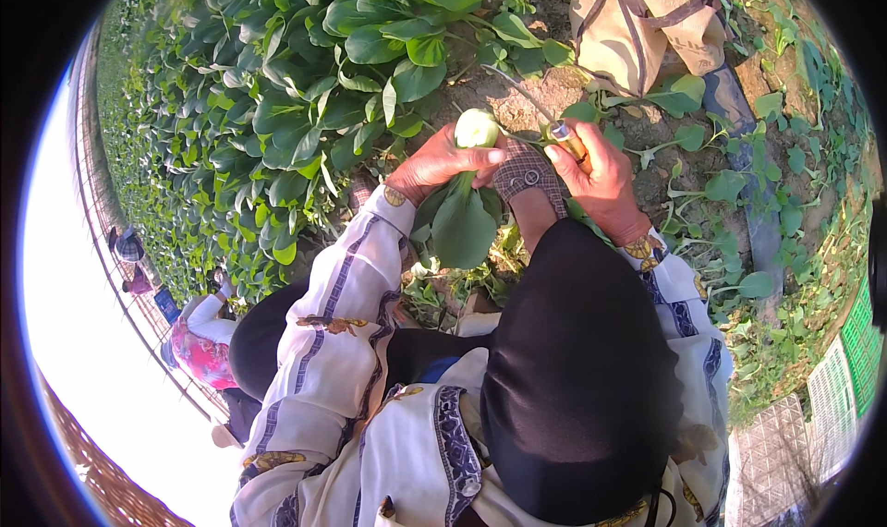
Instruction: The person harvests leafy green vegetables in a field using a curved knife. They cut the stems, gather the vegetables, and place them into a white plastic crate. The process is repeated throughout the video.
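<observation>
My left hand (442,164) is closed around a bok choy (464,224). Its pale, rounded base points away from me, and its broad green leaves hang down toward my lap. To its right, my right hand (605,183) grips a knife (525,95) by its wooden handle. The thin blade, slightly curved, slants up and left past the bok choy's base without touching it. Between my hands a foot in a brown checked shoe (528,174) rests on the ground.
Dense leafy plants (305,93) fill the upper left. A beige bag (637,37) with dark straps lies on the soil at the upper right. Cut leaves are strewn along a dark strip (753,185). Crates (836,402) stand at lower right; a person (205,347) crouches at left.
</observation>
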Action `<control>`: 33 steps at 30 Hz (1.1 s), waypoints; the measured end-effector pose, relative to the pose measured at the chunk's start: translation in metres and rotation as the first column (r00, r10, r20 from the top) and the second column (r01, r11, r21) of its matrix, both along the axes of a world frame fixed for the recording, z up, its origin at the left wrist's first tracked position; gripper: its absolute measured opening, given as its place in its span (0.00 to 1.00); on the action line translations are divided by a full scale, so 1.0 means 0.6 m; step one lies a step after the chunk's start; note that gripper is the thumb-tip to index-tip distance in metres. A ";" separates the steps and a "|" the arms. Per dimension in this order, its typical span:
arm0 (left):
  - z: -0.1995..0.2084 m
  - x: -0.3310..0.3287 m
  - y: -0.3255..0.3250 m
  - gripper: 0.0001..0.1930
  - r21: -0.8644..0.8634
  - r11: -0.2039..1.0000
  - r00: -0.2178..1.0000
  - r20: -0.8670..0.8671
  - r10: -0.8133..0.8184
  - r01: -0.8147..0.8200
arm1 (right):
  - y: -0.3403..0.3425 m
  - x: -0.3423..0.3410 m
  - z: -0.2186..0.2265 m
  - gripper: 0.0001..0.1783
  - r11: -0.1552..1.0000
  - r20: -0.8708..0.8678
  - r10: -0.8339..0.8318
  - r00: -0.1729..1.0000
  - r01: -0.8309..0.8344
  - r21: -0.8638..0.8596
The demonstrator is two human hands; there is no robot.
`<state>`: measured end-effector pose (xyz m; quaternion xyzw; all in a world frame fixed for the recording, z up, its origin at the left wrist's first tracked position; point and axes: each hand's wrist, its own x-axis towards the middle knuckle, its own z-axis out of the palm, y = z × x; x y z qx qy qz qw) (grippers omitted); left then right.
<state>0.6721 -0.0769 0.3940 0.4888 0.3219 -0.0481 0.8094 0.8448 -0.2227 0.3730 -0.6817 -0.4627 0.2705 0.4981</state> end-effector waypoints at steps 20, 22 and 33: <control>-0.008 -0.008 -0.012 0.15 -0.257 0.960 0.990 0.113 -0.079 0.106 | -0.007 -0.017 -0.036 0.24 0.977 0.203 0.195 0.960 -0.209 0.051; -0.002 0.006 -0.030 0.15 -0.237 0.951 0.980 0.039 -0.196 0.200 | 0.004 -0.015 -0.047 0.24 0.972 0.249 0.229 0.941 -0.209 -0.108; 0.092 0.114 0.058 0.14 0.711 0.665 0.969 -0.234 -0.082 0.228 | 0.037 0.023 -0.079 0.20 0.970 -0.366 -0.212 0.906 0.148 -0.195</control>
